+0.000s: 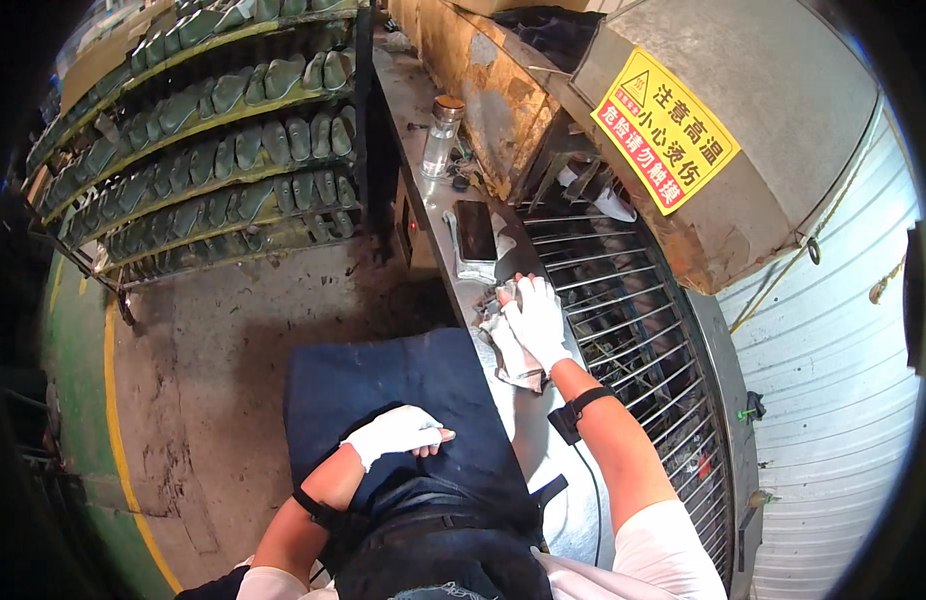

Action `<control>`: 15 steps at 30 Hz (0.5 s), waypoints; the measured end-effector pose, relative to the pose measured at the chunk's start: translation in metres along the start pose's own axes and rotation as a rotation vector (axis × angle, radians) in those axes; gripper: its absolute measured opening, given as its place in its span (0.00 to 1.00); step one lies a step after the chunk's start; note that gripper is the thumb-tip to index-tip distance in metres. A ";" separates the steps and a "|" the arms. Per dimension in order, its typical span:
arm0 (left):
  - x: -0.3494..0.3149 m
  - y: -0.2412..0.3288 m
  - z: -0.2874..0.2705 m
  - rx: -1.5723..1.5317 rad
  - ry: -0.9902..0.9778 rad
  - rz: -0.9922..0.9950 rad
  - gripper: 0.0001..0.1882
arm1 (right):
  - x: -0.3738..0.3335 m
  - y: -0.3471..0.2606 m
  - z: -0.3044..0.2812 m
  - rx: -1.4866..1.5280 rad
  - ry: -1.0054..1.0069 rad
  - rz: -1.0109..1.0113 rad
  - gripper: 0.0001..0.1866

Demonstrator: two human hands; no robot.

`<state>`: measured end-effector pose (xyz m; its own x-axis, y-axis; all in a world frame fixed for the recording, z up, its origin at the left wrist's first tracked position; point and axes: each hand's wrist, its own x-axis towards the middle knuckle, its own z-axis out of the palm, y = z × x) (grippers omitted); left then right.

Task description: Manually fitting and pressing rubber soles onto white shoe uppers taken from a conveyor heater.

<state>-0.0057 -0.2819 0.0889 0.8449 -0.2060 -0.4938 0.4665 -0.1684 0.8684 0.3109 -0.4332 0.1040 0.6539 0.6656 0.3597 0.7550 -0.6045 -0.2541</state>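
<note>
Over the navy apron [383, 370] on my lap, my left hand [398, 435] is closed, its fingers curled in a white fingerless glove; nothing shows in it. On the narrow metal ledge to the right lies a crumpled pale cloth [516, 362], stained grey at its far end. My right hand [533, 318], gloved the same way, presses on that cloth, fingers pointing forward and thumb at its left edge; the palm side is hidden. Just beyond the fingertips, a dark-screened phone [476, 230] rests on a pale, crumpled-looking item [476, 270].
A glass bottle [443, 140] stands farther along the ledge. Metal bars [633, 325] run close beside my right forearm. Above them hangs a metal housing [763, 110] with a yellow-and-red heat warning sign [668, 130]. Racks [213, 130] of shoe-shaped forms stand far left.
</note>
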 end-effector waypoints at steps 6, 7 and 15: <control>-0.001 0.006 -0.001 0.021 -0.023 -0.022 0.28 | -0.001 0.002 0.000 0.000 0.000 0.008 0.29; -0.001 0.006 -0.001 0.021 -0.022 -0.023 0.28 | -0.001 0.001 -0.001 0.001 -0.001 0.007 0.29; -0.001 0.004 -0.001 -0.018 -0.023 -0.023 0.26 | 0.000 0.000 -0.006 0.025 -0.100 0.054 0.32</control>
<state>-0.0041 -0.2816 0.0933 0.8279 -0.2242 -0.5141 0.4903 -0.1560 0.8575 0.3110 -0.4359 0.1091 0.6943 0.6736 0.2534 0.7187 -0.6306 -0.2931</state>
